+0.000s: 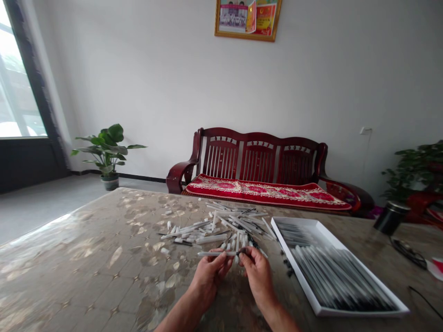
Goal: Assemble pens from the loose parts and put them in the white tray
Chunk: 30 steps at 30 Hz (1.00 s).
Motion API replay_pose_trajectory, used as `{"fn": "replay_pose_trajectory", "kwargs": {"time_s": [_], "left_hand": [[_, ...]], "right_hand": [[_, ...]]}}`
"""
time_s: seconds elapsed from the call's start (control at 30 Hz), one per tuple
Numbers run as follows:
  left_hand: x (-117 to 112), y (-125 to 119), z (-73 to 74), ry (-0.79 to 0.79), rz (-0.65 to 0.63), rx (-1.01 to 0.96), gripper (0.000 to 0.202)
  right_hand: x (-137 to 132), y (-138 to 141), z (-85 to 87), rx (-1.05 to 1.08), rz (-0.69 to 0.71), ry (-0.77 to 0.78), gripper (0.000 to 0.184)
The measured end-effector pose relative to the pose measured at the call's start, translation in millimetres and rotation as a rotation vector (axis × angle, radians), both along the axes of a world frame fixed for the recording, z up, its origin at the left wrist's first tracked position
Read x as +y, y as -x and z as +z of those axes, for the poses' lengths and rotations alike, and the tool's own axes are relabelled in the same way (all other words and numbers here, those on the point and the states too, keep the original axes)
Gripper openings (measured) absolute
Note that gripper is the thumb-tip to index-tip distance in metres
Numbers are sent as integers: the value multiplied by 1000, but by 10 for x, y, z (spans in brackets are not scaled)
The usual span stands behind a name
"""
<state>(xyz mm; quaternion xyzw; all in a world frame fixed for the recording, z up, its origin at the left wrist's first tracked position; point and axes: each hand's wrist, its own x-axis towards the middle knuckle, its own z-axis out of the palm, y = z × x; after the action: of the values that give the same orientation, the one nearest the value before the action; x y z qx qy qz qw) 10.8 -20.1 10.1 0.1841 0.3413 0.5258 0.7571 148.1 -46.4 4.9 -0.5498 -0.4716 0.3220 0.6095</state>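
Observation:
A slim pen (pixel 212 253) with a pale, translucent barrel lies level between my hands, above the near side of the table. My left hand (pixel 209 276) is closed around its barrel, thumb on top. At the right end, the fingers of my right hand (pixel 258 273) pinch the pen's dark tip; whether that dark piece is a separate cap I cannot tell. Just beyond my hands spreads a loose pile of white and clear pen parts (pixel 211 230), with some dark thin pieces among them. Small black pieces (pixel 288 268) lie to the right of my right hand.
A white open box (pixel 301 283) on the right holds rows of pens (pixel 342 276). Farther right stand a black canister (pixel 391 219) and a coiled dark cable (pixel 410 253). A patterned cover lies over the table (pixel 114 272). Behind it is a red wooden bench (pixel 259 159).

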Motion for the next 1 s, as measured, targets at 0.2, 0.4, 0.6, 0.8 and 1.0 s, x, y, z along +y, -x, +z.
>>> {"fn": "replay_pose_trajectory", "kwargs": {"time_s": [0.2,0.4,0.6,0.8,1.0], "left_hand": [[-24,5,-10,-79,4,-7,16],[-31,8,-23,-136,11,8,26],[-35,6,-8,-159,19,37,29],[-25,-7,-33,-84,7,19,22],[-20,-2,-34,-100,-2,24,22]], "right_hand": [[32,-31,-95,-142,-24,-80,22],[24,-45,-93,-253,-53,-94,21],[-4,-16,-75,-208,-30,-43,25],[-1,-27,-93,-279,-54,-93,25],[-4,-32,-82,-379,-71,-115,20]]}}
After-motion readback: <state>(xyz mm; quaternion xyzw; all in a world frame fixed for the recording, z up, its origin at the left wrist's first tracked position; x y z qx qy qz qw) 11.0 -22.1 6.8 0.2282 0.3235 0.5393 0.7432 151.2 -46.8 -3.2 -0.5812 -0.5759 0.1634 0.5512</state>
